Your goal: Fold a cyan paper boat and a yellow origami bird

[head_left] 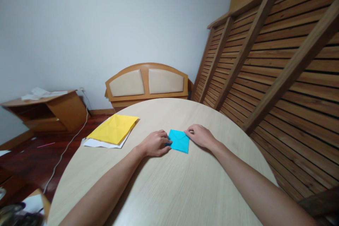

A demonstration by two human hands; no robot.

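at the left edge of the folded turquoise paper square, your left hand rests its bent fingers; your right hand touches the upper right corner. whether either pinches, i cannot tell. beneath is a pale round wood-grained table, creased yellow paper leftward.

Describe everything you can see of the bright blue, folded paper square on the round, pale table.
The bright blue, folded paper square looks thin and layered, with crease lines near its far edge. It lies flat on the round, pale table. The left hand touches its left edge; the right hand touches its far right corner.
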